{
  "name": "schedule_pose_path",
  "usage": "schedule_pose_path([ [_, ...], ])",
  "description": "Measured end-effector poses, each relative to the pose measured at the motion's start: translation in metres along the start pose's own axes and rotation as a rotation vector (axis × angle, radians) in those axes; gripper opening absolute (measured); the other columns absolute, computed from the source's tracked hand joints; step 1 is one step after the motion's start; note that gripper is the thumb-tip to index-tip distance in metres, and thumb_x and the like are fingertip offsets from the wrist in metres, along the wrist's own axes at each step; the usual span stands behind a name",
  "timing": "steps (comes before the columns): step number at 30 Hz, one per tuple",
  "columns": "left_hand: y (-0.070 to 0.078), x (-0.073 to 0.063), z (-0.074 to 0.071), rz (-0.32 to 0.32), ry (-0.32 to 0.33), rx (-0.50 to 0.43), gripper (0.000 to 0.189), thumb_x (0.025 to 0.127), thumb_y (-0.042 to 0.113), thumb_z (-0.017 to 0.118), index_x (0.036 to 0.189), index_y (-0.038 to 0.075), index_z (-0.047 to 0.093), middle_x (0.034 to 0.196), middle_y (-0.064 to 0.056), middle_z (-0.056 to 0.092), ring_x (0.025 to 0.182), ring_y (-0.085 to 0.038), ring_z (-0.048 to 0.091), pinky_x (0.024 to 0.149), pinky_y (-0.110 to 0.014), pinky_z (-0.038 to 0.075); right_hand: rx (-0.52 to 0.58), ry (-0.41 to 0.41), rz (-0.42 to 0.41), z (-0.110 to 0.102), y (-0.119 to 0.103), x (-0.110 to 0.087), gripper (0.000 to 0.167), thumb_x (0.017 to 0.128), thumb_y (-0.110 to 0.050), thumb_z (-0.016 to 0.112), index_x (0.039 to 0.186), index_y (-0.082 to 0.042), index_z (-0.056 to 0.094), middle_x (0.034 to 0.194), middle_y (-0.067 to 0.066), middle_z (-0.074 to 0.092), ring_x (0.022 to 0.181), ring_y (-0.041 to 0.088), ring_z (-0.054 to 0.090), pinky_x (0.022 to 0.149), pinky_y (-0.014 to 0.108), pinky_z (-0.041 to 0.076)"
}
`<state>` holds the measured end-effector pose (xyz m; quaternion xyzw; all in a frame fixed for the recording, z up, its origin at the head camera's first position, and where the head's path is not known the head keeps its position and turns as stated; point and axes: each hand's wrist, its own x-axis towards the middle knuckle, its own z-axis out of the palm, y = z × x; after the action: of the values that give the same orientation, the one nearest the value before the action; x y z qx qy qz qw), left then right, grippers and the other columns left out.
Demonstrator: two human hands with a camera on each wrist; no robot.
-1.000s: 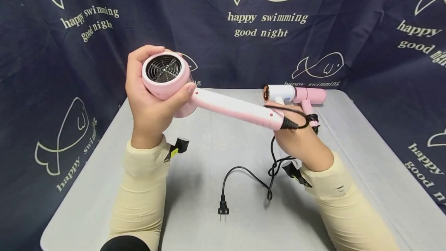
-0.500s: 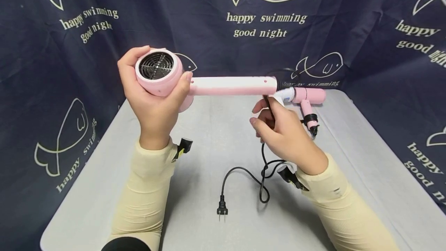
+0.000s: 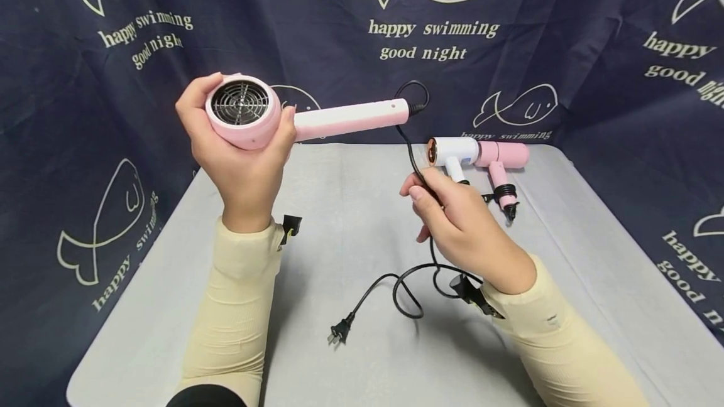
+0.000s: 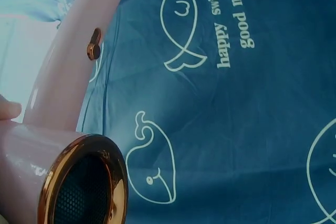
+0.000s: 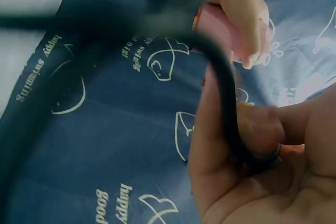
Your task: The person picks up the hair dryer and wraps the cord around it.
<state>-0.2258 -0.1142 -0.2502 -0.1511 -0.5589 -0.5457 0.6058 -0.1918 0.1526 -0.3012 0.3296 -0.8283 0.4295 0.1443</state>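
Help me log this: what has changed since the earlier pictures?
In the left hand, the pink hair dryer has swung, its handle rising leftward, clear of the right hand, which holds the cord. The plug shifted left and turned. The white dryer and other pink dryer stayed put.

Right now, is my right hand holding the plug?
No, your right hand holds the cord, while the plug sits apart from it, lower in the head view.

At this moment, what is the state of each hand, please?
Left hand: closed, holding a pink hair dryer by its head.
Right hand: closed, holding that dryer's black power cord.
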Motion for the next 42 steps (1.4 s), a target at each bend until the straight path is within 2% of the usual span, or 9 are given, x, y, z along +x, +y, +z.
schedule_pose_path([
  [3,0.001,0.0,0.0,0.012,-0.035,0.025,0.062,0.068,0.003,0.087,0.121,-0.003,0.056,0.116,-0.007,0.063,0.111,-0.023,0.064,0.107,-0.041,0.047,-0.114,0.047,-0.073,-0.006,-0.001,-0.001,0.017,0.109,-0.015,0.05,0.112,-0.016,0.067,0.071,-0.005,0.044,0.058,0.005,0.051,0.059,0.02,0.046],
  [6,0.002,0.001,-0.001,0.023,-0.104,0.056,0.06,0.069,0.003,0.087,0.12,-0.004,0.057,0.114,-0.011,0.066,0.11,-0.022,0.065,0.105,-0.04,0.048,-0.198,0.079,-0.159,-0.012,0.0,0.0,0.018,0.107,-0.012,0.052,0.11,-0.015,0.069,0.071,-0.009,0.045,0.067,0.006,0.045,0.064,0.02,0.04],
  [12,0.0,0.001,-0.006,0.064,-0.314,0.063,0.061,0.069,0.0,0.087,0.119,-0.013,0.055,0.114,-0.022,0.066,0.111,-0.023,0.065,0.104,-0.038,0.049,-0.208,0.125,-0.249,-0.027,0.004,0.0,0.015,0.103,-0.008,0.058,0.103,-0.011,0.072,0.072,-0.011,0.05,0.068,0.002,0.046,0.063,0.017,0.039],
  [15,-0.002,0.002,-0.009,0.077,-0.397,0.029,0.063,0.068,-0.002,0.088,0.119,-0.016,0.054,0.113,-0.024,0.066,0.11,-0.026,0.064,0.103,-0.037,0.049,-0.224,0.171,-0.267,-0.033,0.006,0.001,0.014,0.101,-0.007,0.06,0.1,-0.011,0.073,0.07,-0.011,0.048,0.064,-0.001,0.042,0.059,0.016,0.035],
  [18,-0.004,0.003,-0.01,0.075,-0.448,-0.006,0.063,0.067,-0.003,0.087,0.119,-0.017,0.054,0.111,-0.023,0.067,0.108,-0.027,0.064,0.102,-0.036,0.049,-0.218,0.198,-0.281,-0.037,0.008,0.002,0.014,0.1,-0.006,0.061,0.1,-0.01,0.074,0.07,-0.01,0.049,0.063,-0.002,0.04,0.058,0.016,0.034],
  [24,-0.007,0.003,-0.013,0.001,-0.536,-0.105,0.066,0.064,-0.008,0.088,0.12,-0.013,0.055,0.114,-0.024,0.069,0.109,-0.025,0.066,0.102,-0.036,0.05,-0.186,0.2,-0.282,-0.041,0.012,0.004,0.014,0.099,-0.003,0.062,0.1,-0.009,0.074,0.074,-0.009,0.054,0.064,-0.001,0.042,0.06,0.017,0.036],
  [31,-0.009,0.005,-0.016,-0.067,-0.658,-0.304,0.07,0.06,-0.014,0.087,0.121,-0.016,0.052,0.113,-0.027,0.065,0.109,-0.033,0.064,0.102,-0.039,0.05,-0.121,0.199,-0.257,-0.045,0.018,0.003,0.016,0.095,0.003,0.065,0.102,-0.008,0.075,0.073,-0.007,0.055,0.064,0.0,0.046,0.059,0.018,0.037],
  [36,-0.005,0.007,-0.016,-0.117,-0.66,-0.447,0.072,0.058,-0.016,0.085,0.119,-0.02,0.049,0.109,-0.033,0.063,0.105,-0.038,0.063,0.097,-0.041,0.052,-0.073,0.197,-0.243,-0.046,0.022,0.005,0.017,0.094,0.005,0.066,0.101,-0.008,0.075,0.071,-0.007,0.052,0.061,0.001,0.044,0.056,0.02,0.036],
  [42,-0.001,0.005,-0.014,-0.2,-0.545,-0.579,0.066,0.059,-0.016,0.081,0.118,-0.013,0.053,0.107,-0.033,0.064,0.096,-0.041,0.067,0.091,-0.043,0.057,-0.022,0.183,-0.197,-0.039,0.029,0.009,0.018,0.095,0.004,0.066,0.099,-0.011,0.075,0.076,-0.006,0.059,0.063,0.005,0.047,0.058,0.021,0.039],
])
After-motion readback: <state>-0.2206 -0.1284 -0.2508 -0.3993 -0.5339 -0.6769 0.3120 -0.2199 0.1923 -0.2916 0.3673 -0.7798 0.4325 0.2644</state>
